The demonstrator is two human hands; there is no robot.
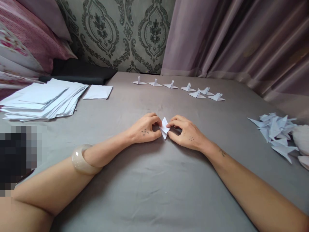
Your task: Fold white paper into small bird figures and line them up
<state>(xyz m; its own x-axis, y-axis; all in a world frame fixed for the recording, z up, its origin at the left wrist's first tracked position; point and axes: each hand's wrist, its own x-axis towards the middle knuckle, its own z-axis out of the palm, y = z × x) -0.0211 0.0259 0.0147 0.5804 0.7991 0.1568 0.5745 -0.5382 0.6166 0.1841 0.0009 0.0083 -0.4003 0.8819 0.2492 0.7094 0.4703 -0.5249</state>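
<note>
Between my hands, near the middle of the view, is a small folded white paper [164, 125], diamond-shaped with a loose flap. My left hand [146, 129] pinches its left corner between thumb and fingers. On the opposite side, my right hand [184, 130] grips the right edge in the same way. The paper is just above or on the grey cloth; I cannot tell which. A pale bangle [84, 160] circles my left forearm. Fingertips cover the paper's side corners.
Several folded paper birds [172, 85] stand in a row at the back. A heap of folded paper pieces [275, 127] lies at the right. White sheets [43, 100] are stacked at the left, beside a smaller square stack [98, 92]. A dark cloth [79, 71] lies behind them.
</note>
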